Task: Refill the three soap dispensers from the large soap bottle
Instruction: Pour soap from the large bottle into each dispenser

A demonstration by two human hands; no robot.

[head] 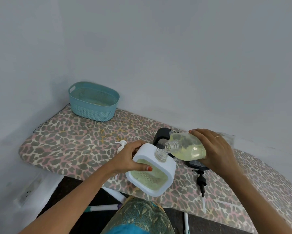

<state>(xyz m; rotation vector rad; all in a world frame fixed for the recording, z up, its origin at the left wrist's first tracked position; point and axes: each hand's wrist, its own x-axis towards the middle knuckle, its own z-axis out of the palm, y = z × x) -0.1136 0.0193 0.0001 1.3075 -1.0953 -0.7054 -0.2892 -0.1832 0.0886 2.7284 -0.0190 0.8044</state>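
Over the near edge of the leopard-print ironing board (66,141): white square soap dispenser with a clear threaded neck (150,176), tilted, pump off. Left hand (128,157) clamps it, thumb on the front face. Large clear soap bottle of pale yellow liquid (187,147) is tipped, open mouth at the dispenser's neck (flow not discernible). Right hand (214,149) grips the bottle's body. Black dispenser (162,134) sits just behind the bottle. Black pump head (201,181) lies on the board under the right hand, white pump (121,145) behind the left. Teal perforated plastic basket (91,112) stands at the far left end.
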